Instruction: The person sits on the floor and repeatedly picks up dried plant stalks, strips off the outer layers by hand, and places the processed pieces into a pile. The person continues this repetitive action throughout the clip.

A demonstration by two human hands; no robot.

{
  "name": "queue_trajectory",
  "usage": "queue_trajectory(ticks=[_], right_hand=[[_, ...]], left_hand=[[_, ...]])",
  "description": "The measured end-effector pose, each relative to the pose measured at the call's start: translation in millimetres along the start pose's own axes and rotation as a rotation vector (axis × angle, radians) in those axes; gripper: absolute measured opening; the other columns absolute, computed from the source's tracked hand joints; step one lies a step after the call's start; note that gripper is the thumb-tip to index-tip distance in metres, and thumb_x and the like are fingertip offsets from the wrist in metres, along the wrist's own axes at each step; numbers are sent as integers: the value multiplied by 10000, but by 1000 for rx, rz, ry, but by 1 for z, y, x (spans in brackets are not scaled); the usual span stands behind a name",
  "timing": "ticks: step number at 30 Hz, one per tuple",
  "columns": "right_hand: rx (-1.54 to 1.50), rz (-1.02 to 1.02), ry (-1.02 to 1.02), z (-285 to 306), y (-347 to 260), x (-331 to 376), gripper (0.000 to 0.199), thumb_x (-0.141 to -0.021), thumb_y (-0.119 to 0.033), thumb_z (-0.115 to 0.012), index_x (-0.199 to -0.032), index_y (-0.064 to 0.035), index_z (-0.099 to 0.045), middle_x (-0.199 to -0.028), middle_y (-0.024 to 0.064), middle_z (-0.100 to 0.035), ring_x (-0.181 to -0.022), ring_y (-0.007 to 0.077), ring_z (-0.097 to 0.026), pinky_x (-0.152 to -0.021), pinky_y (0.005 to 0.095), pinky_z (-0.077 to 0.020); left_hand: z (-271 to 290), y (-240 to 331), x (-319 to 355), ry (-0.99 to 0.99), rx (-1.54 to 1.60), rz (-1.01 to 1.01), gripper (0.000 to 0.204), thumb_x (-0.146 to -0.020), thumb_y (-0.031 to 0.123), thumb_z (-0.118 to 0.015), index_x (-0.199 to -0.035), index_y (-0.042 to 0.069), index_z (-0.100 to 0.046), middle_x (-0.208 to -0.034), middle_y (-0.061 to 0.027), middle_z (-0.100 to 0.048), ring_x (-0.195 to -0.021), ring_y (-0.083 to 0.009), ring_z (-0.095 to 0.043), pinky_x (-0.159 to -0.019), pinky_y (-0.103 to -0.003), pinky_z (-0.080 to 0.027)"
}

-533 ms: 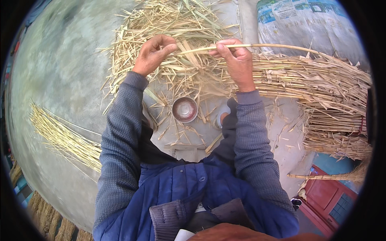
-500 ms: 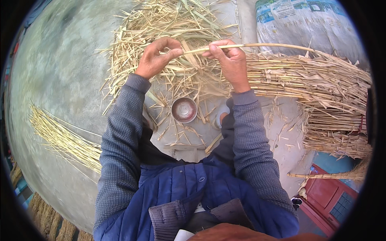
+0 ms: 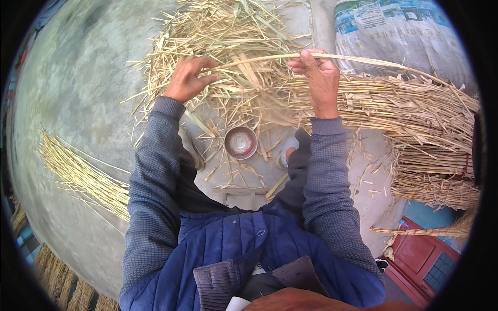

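The wearer's blue vest (image 3: 207, 243) is closest, with grey sleeves (image 3: 324, 171) reaching forward from it on both sides. Between the trouser legs, a small metal bowl (image 3: 232, 150) sits on the floor (image 3: 88, 88), reddish around its inside and paler at the bottom; a shoe (image 3: 285, 154) is to its right. Beyond the bowl, the right hand (image 3: 319, 75) pinches a long stalk (image 3: 259, 59) between thumb and fingers. The left hand (image 3: 189, 78) is at the stalk's left end, its thumb apart from the forefinger; whether it grips the stalk, I cannot tell. The stalk stretches across both hands, above the husks (image 3: 202, 39), then bends away rightward over a thick bundle (image 3: 373, 103) of dry stalks. The husks lie in a loose heap past the hands, with stray bits scattered down around the bowl. Well to the left, pale stems (image 3: 83, 173) lie together on the floor. Past the bundle, at upper right, is a white sack (image 3: 399, 41) with a blue printed band. A red door (image 3: 415, 254) shows at lower right.
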State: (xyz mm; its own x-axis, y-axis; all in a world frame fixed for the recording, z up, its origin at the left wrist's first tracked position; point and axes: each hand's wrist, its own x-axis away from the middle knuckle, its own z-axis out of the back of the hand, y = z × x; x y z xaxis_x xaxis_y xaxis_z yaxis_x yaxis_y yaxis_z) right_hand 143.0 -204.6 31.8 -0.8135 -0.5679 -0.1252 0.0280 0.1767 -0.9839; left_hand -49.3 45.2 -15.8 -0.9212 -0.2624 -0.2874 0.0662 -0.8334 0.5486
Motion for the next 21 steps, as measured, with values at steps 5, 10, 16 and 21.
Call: queue_trajectory(ticks=[5,10,16,21], right_hand=[[40,-67,-125,-35,11,10,261,-959,-222,-699,-1015,21,-621,-874,141,-721,-789,189,-727,-696,260,-587],[76,-66,-278,-29,2,8,219,-969,-167,-673,-1063,27,-635,-898,149,-735,-849,176,-726,-737,267,-583],[51,2,-225,-27,2,8,193,-976,-136,-652,-1086,23,-650,-929,153,-741,-870,183,-724,-763,284,-582],[129,26,-227,-39,5,16,221,-1002,-176,-615,-1087,27,-638,-920,151,-740,-874,194,-730,-756,287,-583]], left_hand=[[-33,61,-18,279,181,-106,255,-810,216,-815,-1003,65,-745,-962,-62,-737,-857,-232,-658,-775,-346,-469],[-21,55,-20,233,272,-43,138,-856,198,-765,-903,70,-742,-844,-54,-736,-757,-201,-657,-754,-356,-455],[-17,41,-16,169,295,30,179,-859,229,-766,-917,61,-745,-824,-55,-727,-702,-225,-648,-686,-367,-492],[-25,47,-16,124,628,172,179,-877,207,-773,-934,40,-743,-850,-28,-722,-719,-144,-640,-685,-303,-512]])
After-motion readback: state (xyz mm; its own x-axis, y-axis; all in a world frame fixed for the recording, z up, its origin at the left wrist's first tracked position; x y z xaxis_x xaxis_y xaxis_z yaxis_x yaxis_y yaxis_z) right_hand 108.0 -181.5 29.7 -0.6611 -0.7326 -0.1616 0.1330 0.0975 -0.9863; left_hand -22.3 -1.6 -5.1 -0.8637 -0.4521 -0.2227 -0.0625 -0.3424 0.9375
